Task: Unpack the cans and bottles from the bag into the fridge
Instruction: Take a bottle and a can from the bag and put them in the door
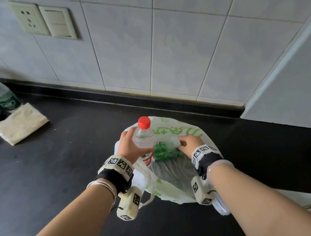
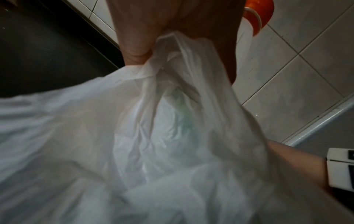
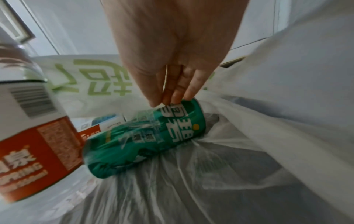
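A white plastic bag with green print stands open on the black counter. My left hand grips a clear water bottle with a red cap and red label, upright over the bag's left rim. In the left wrist view that left hand also pinches a fold of the bag, with the bottle's red cap behind it. My right hand reaches into the bag and its fingertips pinch the top end of a green can lying tilted inside. The bottle hangs left of the can.
Two more bottles stand at the counter's far left beside a beige folded packet. A tiled wall with a socket runs behind. A tall white panel rises at the right.
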A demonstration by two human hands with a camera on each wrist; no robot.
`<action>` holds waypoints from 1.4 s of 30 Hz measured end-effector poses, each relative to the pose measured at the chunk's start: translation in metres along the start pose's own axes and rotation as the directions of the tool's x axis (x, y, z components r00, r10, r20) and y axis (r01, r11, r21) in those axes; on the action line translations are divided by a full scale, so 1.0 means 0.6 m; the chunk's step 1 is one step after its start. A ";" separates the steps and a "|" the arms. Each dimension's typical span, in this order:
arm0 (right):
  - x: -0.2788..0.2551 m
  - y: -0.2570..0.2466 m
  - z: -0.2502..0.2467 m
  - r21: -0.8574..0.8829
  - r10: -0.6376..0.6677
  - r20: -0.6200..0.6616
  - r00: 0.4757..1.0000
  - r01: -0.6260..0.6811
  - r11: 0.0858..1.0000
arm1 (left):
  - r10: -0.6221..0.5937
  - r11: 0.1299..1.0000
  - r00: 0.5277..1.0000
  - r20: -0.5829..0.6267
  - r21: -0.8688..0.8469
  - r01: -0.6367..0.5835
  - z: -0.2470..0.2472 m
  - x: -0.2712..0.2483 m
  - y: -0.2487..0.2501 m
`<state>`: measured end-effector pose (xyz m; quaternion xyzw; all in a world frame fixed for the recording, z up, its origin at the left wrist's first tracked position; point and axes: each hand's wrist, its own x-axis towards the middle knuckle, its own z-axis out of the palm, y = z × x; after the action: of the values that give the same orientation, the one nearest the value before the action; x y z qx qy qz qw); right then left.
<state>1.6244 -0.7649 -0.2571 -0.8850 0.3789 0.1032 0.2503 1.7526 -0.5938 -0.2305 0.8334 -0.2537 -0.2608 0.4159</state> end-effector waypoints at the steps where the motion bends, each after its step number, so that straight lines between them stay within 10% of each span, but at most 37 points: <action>1: 0.002 0.004 -0.003 -0.020 0.000 0.006 1.000 0.000 1.000 | 0.002 1.000 1.000 0.005 0.004 -0.002 0.001 -0.001 0.000; 13: 0.016 0.032 0.016 -0.153 0.144 0.222 0.964 -0.111 0.982 | 0.003 0.999 1.000 -0.010 -0.051 -0.003 0.005 -0.003 -0.011; 26: -0.037 0.012 -0.061 0.066 -0.021 -0.034 0.999 0.023 0.998 | 0.035 0.957 0.992 -0.120 0.290 0.001 -0.005 -0.014 0.032; 42: -0.082 -0.021 -0.030 0.117 0.007 0.012 1.000 -0.008 0.993 | -0.016 0.993 1.000 0.004 0.119 0.015 -0.006 -0.033 0.021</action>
<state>1.5996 -0.7364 -0.2190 -0.8667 0.3861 0.0871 0.3035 1.7374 -0.5856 -0.2139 0.8580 -0.2633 -0.2506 0.3628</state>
